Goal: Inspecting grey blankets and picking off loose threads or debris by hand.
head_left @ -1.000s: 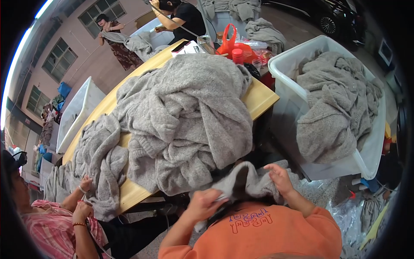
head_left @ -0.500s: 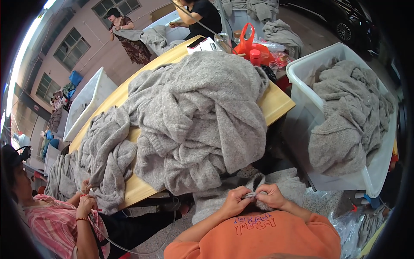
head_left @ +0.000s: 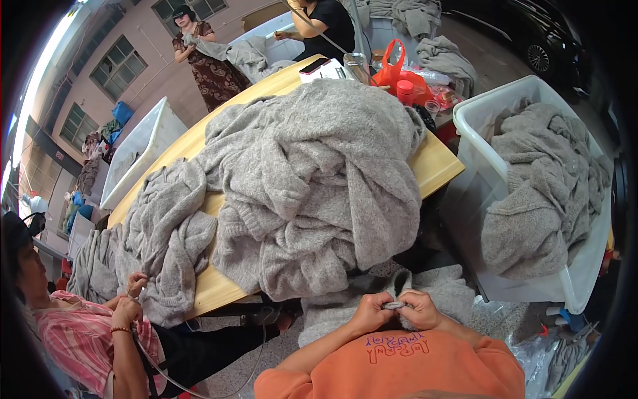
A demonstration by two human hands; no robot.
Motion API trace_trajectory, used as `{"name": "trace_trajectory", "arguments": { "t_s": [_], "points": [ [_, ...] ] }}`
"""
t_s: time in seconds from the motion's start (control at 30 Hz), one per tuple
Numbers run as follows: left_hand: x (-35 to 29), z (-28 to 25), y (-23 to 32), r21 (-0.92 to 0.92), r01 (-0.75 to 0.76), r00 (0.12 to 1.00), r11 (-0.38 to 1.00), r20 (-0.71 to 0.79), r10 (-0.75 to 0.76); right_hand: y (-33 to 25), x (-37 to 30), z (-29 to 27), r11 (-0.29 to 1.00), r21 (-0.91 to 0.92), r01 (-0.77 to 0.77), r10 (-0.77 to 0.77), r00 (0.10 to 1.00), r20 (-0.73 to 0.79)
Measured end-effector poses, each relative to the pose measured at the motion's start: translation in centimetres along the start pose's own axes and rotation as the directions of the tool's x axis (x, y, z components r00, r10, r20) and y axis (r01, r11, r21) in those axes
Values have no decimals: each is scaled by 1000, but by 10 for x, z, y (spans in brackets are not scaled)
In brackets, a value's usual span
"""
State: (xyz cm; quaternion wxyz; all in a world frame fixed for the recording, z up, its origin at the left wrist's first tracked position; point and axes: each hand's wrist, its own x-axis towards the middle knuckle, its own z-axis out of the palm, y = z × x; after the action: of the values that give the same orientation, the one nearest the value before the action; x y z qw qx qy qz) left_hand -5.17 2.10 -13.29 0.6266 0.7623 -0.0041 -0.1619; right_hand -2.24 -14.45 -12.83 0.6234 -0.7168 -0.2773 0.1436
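A grey knitted garment (head_left: 325,309) lies across my lap, below the table's near edge. My left hand (head_left: 372,312) pinches a ribbed edge of it between thumb and fingers. Close beside it, my right hand (head_left: 417,309) grips the same edge, and a short strip of knit shows between the two thumbs. The rest of the garment spreads out to both sides behind my hands. Just beyond, a large heap of grey knitwear (head_left: 312,179) covers most of the wooden table (head_left: 435,163) and hangs over its near edge.
A white plastic bin (head_left: 475,143) of grey knitwear stands at the right, another bin (head_left: 156,130) at the far left. On my left a person in a pink striped shirt (head_left: 73,326) handles knitwear. A red bag (head_left: 399,73), red-lidded jar (head_left: 405,92) and phone (head_left: 314,65) lie at the table's far end.
The scene has shifted slightly right and down in view. My hands still hold the knit edge, its strip now straighter between them. The person at left has raised one hand off the other.
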Motion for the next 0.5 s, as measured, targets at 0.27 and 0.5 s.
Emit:
{"name": "trace_trajectory", "arguments": {
  "t_s": [0.27,0.5],
  "points": [
    [-7,9,5,-159,17,991,987,-131,-38,6,2,1,989,-147,32,-29,999,21],
    [-1,15,-7,115,-131,926,985,-342,163,1,6,9,939,-327,110,-152,983,-105]
  ]
}}
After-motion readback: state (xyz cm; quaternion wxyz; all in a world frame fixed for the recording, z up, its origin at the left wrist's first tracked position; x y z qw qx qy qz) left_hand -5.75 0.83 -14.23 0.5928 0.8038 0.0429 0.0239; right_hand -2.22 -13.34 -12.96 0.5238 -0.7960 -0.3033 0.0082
